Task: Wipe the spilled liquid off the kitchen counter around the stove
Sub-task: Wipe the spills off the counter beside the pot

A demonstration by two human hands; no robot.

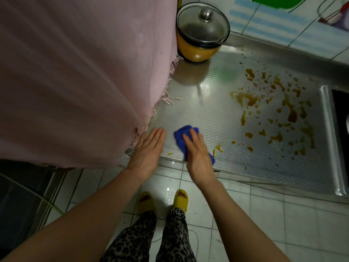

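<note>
A steel counter [207, 110] with a dimpled surface carries orange-brown spilled liquid [283, 110], spread in blotches and drops across its right half. Smaller drops lie near the front edge. A folded blue cloth [182, 138] rests on the counter near that edge. My right hand [198, 154] lies flat on top of it, fingers extended and pressing down. My left hand [149, 148] rests flat on the counter's front left corner, fingers together, holding nothing. The stove [340, 110] shows as a black recess at the far right.
A large pink cloth [75, 72] with fringe covers something bulky at the left. A lidded pot [202, 33] with orange sides stands at the back of the counter. A tiled wall rises behind. Below are white floor tiles, yellow slippers and patterned trousers.
</note>
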